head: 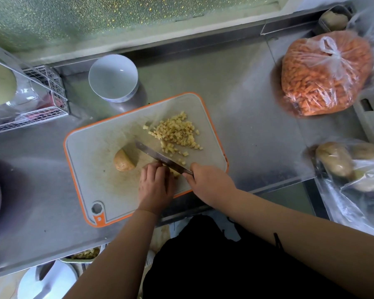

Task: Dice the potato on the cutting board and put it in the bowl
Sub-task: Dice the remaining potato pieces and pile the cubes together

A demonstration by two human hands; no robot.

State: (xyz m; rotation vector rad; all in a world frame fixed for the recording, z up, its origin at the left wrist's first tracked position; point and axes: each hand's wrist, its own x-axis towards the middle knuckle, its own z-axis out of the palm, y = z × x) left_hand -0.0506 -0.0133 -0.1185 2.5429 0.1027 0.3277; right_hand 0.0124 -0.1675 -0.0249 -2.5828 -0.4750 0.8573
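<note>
A grey cutting board (pixel 91 147) with an orange rim lies on the steel counter. A pile of small potato dice (pixel 176 131) sits on its far right part. An uncut potato chunk (pixel 124 160) lies left of centre. My left hand (pixel 156 186) holds down a potato piece (pixel 175 172), mostly hidden under its curled fingers. My right hand (pixel 207 182) grips the handle of a knife (pixel 158 156), whose blade lies against my left fingertips. An empty white bowl (pixel 113 77) stands just beyond the board.
A bag of diced carrot (pixel 326 74) sits at the right rear. Bagged whole potatoes (pixel 337 160) lie at the right edge. A white wire rack (pixel 50 98) stands at the left. A tray of dice (pixel 84 254) shows below the counter's front edge.
</note>
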